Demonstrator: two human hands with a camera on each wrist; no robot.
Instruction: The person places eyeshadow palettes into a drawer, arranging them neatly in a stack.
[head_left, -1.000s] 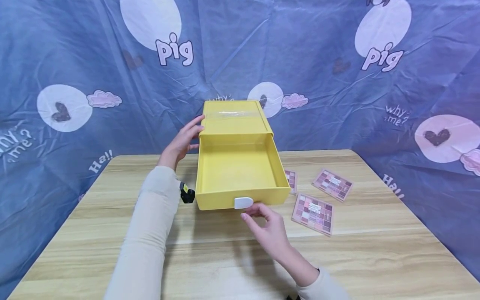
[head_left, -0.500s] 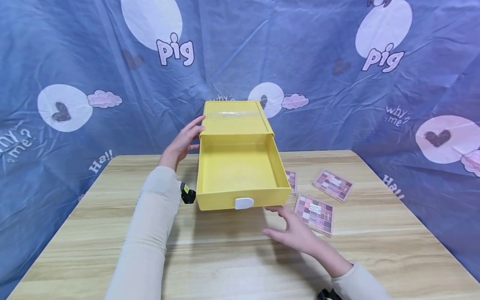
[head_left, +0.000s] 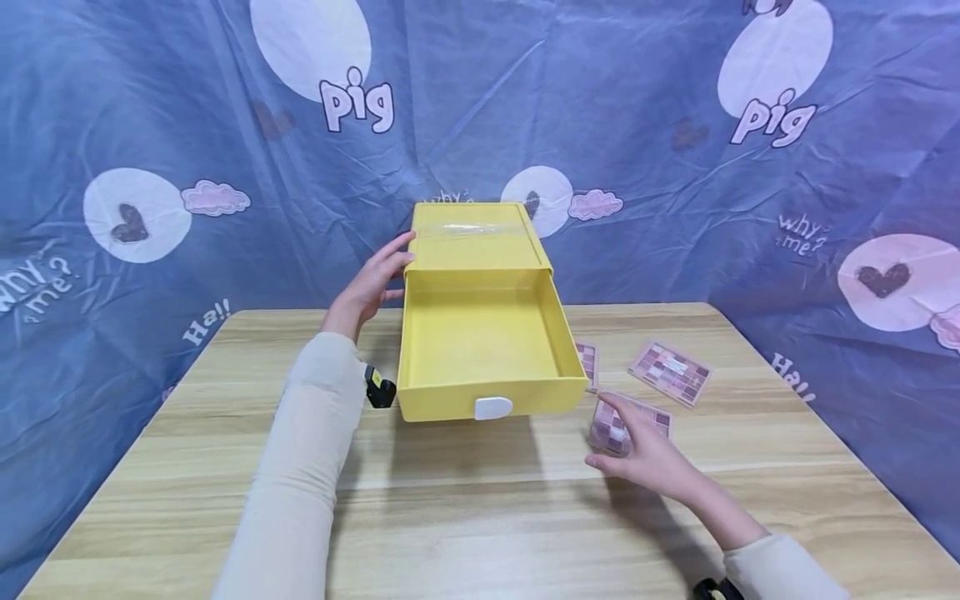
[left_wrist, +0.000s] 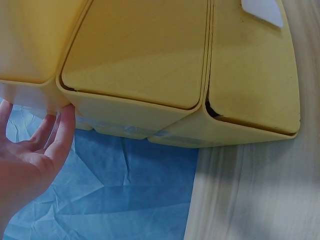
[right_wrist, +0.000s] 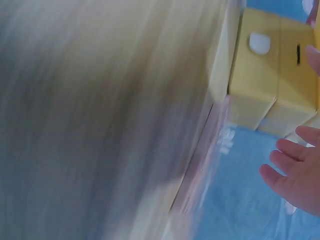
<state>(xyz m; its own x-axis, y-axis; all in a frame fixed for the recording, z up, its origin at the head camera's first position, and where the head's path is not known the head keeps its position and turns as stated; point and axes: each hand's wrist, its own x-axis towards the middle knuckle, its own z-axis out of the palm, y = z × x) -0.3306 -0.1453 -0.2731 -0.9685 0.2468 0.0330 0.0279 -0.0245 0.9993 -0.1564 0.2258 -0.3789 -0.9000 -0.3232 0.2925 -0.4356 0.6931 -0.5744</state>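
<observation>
A yellow plastic drawer cabinet (head_left: 476, 250) stands at the middle of the table, its top drawer (head_left: 435, 402) pulled out by a white tab handle (head_left: 492, 407). My left hand (head_left: 371, 283) rests against the cabinet's upper left side; in the left wrist view its extended fingertips touch the yellow shell near the top drawer. My right hand (head_left: 652, 457) is over an eyeshadow palette (head_left: 611, 429) right of the drawer, thumb and fingers spread apart and holding nothing. Part of that palette is hidden beneath the hand. In the right wrist view the same fingers (right_wrist: 287, 165) are spread.
A second eyeshadow palette (head_left: 671, 372) lies farther right. Another palette (head_left: 588, 362) is partly hidden behind the drawer's right side. A blue printed cloth (head_left: 637, 100) hangs behind the wooden table (head_left: 465, 533). Lower drawers (left_wrist: 135, 55) show shut in the left wrist view.
My right hand has left the drawer's handle and moved right, spreading its fingers, to over the nearest palette. The left hand keeps its place on the cabinet, and the drawer stays out.
</observation>
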